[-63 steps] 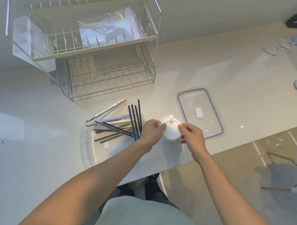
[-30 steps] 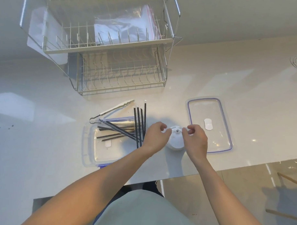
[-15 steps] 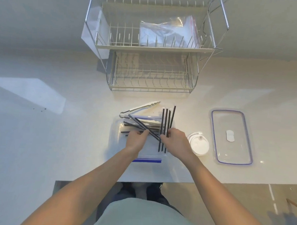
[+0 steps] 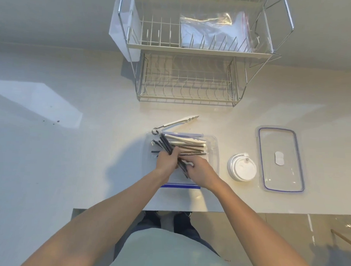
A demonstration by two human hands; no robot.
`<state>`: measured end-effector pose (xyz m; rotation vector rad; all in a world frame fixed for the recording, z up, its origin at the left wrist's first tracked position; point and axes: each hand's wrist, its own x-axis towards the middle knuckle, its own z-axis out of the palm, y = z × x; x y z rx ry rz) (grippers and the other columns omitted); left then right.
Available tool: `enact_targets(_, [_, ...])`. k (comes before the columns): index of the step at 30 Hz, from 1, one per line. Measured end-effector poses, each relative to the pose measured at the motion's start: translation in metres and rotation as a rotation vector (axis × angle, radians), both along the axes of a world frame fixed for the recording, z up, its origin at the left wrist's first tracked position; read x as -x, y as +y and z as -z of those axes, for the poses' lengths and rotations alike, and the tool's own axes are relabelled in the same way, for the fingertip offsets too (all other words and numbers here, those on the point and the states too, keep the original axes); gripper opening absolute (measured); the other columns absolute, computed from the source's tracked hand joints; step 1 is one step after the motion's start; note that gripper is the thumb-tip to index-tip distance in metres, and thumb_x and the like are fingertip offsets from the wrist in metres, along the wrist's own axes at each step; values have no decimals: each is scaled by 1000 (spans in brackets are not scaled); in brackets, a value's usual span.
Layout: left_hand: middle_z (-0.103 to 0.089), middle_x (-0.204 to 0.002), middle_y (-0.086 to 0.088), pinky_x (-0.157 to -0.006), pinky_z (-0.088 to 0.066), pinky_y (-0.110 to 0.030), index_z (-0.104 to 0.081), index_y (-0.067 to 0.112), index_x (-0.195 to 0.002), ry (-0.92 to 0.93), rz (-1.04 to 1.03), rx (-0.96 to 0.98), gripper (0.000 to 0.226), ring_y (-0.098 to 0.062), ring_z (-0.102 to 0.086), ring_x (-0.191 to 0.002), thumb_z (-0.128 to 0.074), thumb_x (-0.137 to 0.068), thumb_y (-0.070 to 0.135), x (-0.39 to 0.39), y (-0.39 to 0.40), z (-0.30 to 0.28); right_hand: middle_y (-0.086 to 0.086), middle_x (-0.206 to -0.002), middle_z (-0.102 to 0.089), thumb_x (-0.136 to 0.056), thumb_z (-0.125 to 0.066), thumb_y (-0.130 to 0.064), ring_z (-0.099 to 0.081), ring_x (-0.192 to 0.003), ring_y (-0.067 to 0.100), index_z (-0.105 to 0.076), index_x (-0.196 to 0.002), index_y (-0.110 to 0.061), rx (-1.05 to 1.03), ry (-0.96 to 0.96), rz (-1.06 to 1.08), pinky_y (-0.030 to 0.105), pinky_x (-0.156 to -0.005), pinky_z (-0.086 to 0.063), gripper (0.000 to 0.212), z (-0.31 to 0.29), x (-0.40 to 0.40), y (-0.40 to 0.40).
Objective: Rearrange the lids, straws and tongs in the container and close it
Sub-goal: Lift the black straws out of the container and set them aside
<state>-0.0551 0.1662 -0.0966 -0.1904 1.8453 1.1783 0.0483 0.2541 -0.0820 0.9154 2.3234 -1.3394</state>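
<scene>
A clear container (image 4: 213,150) with blue clips sits at the counter's front middle. Over it, my left hand (image 4: 167,161) and my right hand (image 4: 199,170) both grip a bundle of black straws (image 4: 166,145) that slants from upper left to lower right. More straws lie flat in the container, with a white utensil (image 4: 188,141) behind them. White tongs (image 4: 179,122) rest across the container's far rim. A stack of round white lids (image 4: 242,170) stands on the counter to the right. Beyond it lies the container's clear blue-edged cover (image 4: 280,159).
A two-tier wire dish rack (image 4: 193,54) stands at the back, with a clear plastic bag (image 4: 212,30) on its top shelf. The counter's front edge (image 4: 247,212) runs just below the container. Floor and my feet show beneath it.
My hands left the white lids standing on the counter and moved left to the container. They have gathered the scattered black straws into one slanted bundle.
</scene>
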Motion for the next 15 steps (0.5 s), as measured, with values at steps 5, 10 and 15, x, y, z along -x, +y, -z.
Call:
enact_targets(5, [-65,-82,-9,-76,-56,-44,-67,-2,-96,48,-23,37,44,-23,-58,-74,-54,-98,40,4,-16,-3,10,-127,-67,-98,-50,-9,-65,-113,34,-69,-122,-9,-351,-28,-52,43,-94,-54,31,15,10,12])
enact_targets(10, [-72,-87,-5,-89,-58,-49,-69,4,-102,53,-100,29,34,-22,-65,-77,-53,-98,33,9,-34,-3,7,-142,-50,-94,-59,-9,-66,-105,38,-45,-142,-12,-523,-127,-388,44,-77,-55,50,24,29,8])
enact_targets(15, [-74,-86,-7,-91,-58,-48,-70,3,-98,63,-154,10,33,-29,-71,-85,-52,-99,30,11,-46,-3,12,-133,-53,-97,-56,-7,-68,-96,38,-49,-133,-9,-651,-200,-405,40,-67,-45,37,36,43,-4])
